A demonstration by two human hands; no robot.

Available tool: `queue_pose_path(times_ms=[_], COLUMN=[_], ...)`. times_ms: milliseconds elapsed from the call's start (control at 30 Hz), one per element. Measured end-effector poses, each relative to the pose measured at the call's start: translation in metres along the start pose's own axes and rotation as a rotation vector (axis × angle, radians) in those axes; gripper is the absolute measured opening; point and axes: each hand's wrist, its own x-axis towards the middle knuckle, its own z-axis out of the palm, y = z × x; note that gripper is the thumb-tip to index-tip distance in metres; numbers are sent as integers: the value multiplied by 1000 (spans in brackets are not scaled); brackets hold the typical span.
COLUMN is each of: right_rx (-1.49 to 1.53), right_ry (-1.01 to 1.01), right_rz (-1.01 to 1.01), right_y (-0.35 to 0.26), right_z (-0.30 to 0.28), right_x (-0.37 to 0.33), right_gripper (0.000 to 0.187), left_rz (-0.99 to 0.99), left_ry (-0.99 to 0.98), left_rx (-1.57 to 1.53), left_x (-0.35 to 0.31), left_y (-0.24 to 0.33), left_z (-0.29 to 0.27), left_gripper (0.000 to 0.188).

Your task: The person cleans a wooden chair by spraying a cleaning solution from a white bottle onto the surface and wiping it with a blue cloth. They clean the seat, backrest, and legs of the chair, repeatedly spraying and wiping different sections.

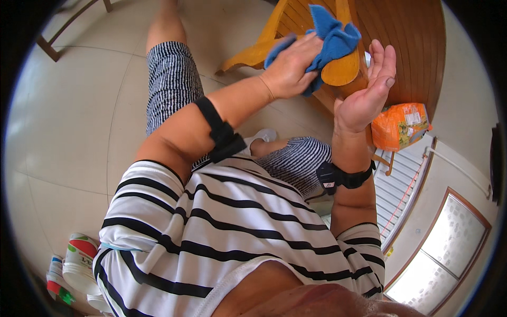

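My left hand is closed on a blue cloth, which drapes over the rounded end of a yellow-brown wooden armrest. Part of the cloth hangs below the hand, along the armrest's side. Close against the armrest's right side is my right hand, its palm turned up and fingers stretched; nothing shows in it. The armrest belongs to a wooden seat whose slanting leg reaches the floor.
An orange printed bag stands right of my right wrist, near a brown wooden panel. Paper-covered tubs sit on the tiled floor at lower left. Another wooden furniture leg shows at upper left.
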Motion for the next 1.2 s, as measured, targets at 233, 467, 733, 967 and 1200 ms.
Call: queue_pose_path(times_ms=[233, 467, 733, 967, 1200], right_rx=[17, 14, 102, -26, 58], right_ry=[64, 70, 119, 63, 87], right_rz=[65, 123, 211, 230, 271], right_y=[-3, -10, -20, -19, -21], right_z=[6, 6, 13, 8, 12], right_x=[0, 0, -2, 3, 0], right_gripper=[58, 58, 56, 56, 56], left_rz=[-191, -221, -20, -589, 48], left_ry=[-24, -101, -55, -415, 79], left_rx=[66, -60, 239, 296, 179], left_x=[-31, 9, 9, 52, 1], left_y=[-27, -8, 23, -36, 24], left_z=[-18, -13, -9, -30, -3], left_gripper=[51, 53, 43, 31, 52])
